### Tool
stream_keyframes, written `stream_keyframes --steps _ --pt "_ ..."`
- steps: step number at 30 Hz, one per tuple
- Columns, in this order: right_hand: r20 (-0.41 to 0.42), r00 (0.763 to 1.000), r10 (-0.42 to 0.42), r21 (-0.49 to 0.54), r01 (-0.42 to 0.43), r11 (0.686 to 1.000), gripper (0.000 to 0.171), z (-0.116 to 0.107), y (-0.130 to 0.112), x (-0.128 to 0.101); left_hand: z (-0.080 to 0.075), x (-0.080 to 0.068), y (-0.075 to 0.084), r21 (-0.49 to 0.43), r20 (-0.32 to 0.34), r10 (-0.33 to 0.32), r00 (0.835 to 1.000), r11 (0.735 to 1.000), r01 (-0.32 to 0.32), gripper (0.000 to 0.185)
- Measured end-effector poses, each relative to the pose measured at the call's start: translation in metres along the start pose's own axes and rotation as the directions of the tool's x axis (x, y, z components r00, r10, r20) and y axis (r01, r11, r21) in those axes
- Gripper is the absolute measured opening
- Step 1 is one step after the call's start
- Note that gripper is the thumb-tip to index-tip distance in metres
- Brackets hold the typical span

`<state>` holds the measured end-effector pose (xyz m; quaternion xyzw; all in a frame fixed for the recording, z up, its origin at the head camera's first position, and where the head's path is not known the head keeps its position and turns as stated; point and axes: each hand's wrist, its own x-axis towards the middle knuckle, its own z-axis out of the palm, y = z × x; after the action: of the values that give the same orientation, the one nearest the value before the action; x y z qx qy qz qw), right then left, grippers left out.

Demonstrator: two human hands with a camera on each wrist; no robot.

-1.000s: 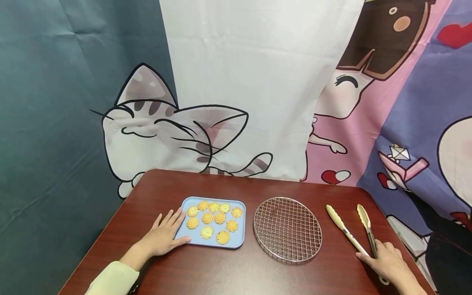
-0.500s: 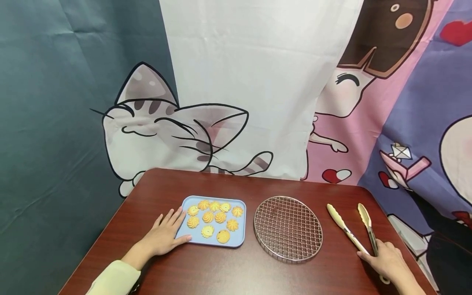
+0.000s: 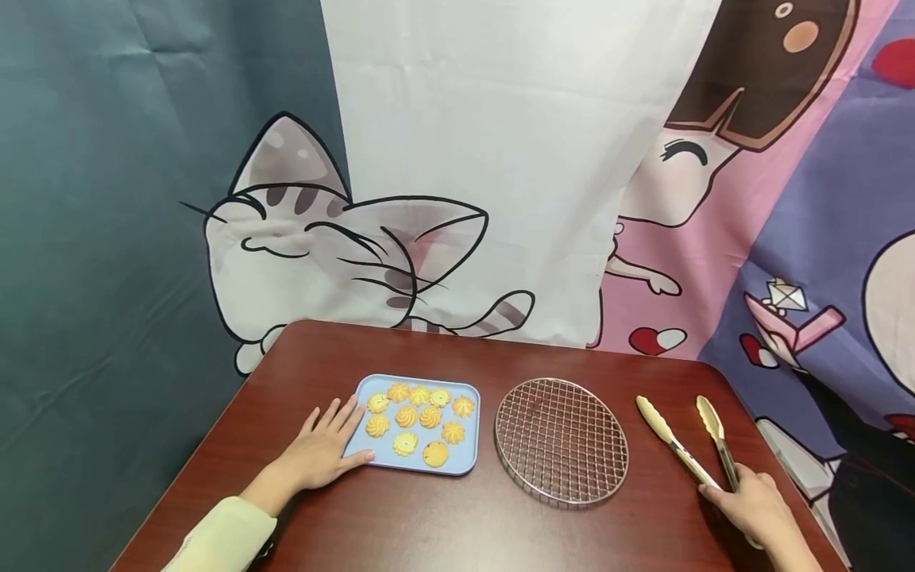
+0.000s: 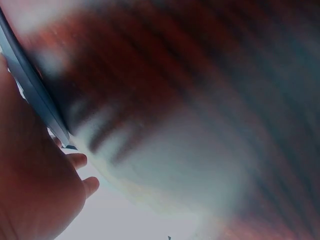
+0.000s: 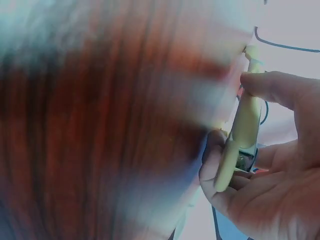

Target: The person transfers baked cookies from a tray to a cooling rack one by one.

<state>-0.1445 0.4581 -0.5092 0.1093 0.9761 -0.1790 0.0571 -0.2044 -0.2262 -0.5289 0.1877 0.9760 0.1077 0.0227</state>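
My left hand (image 3: 318, 453) lies spread at the left end of a light blue tray (image 3: 463, 461), fingers straight and thumb along its near edge. On the tray sit several golden piped cookies (image 3: 406, 417). In the left wrist view, that hand (image 4: 37, 170) rests against the tray's edge (image 4: 35, 90). At the table's right side my right hand (image 3: 761, 508) grips a pair of tongs (image 3: 663, 427) near the handle end, with the cream tips spread apart and pointing away. The right wrist view shows fingers and thumb around the tongs' cream handles (image 5: 247, 120).
A round wire cooling rack (image 3: 561, 441) stands between the tray and the tongs. All of it rests on a dark red-brown wooden table (image 3: 443, 524). A printed cartoon curtain (image 3: 472, 119) hangs right behind the table's far edge.
The head view has shifted slightly. My left hand stays on the tray, and my right hand keeps its grip on the tongs with hardly any movement.
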Motion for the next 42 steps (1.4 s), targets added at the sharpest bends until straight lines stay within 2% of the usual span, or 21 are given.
stream_keyframes --steps 10,13,21,26,29,32,37,42 --pt "-0.092 0.996 0.014 0.060 -0.008 0.998 0.070 0.000 -0.007 0.001 0.000 0.002 -0.001 -0.011 0.008 -0.001 1.000 1.000 0.002 0.090" --pt "-0.086 0.996 0.029 0.059 -0.024 0.998 0.074 0.000 -0.007 0.001 0.000 0.002 -0.001 -0.016 0.009 0.000 1.000 1.000 0.000 0.090" --pt "-0.048 0.995 0.093 0.036 -0.091 0.995 0.100 -0.003 -0.005 0.004 0.000 0.002 -0.001 -0.008 0.015 0.000 1.000 1.000 0.001 0.090" --pt "-0.157 0.987 0.040 0.036 -0.034 0.999 0.096 -0.008 -0.005 0.005 0.000 0.001 -0.002 -0.018 0.021 -0.007 1.000 1.000 0.008 0.090" --pt "-0.249 0.968 -0.011 0.034 0.020 0.999 0.089 -0.012 -0.008 0.003 0.001 0.001 -0.002 -0.019 0.021 -0.006 1.000 1.000 0.006 0.089" --pt "-0.298 0.954 -0.045 0.024 0.054 0.998 0.086 -0.015 -0.012 0.000 0.001 0.001 -0.002 -0.019 0.022 -0.008 1.000 1.000 0.008 0.089" --pt "-0.323 0.945 -0.053 0.014 0.061 0.998 0.086 -0.017 -0.020 -0.005 0.000 0.001 -0.002 -0.018 0.016 -0.008 1.000 1.000 0.008 0.088" --pt "-0.332 0.942 -0.055 0.003 0.059 0.998 0.094 -0.019 -0.034 -0.013 0.000 0.001 -0.001 -0.024 0.013 -0.009 1.000 1.000 0.009 0.088"
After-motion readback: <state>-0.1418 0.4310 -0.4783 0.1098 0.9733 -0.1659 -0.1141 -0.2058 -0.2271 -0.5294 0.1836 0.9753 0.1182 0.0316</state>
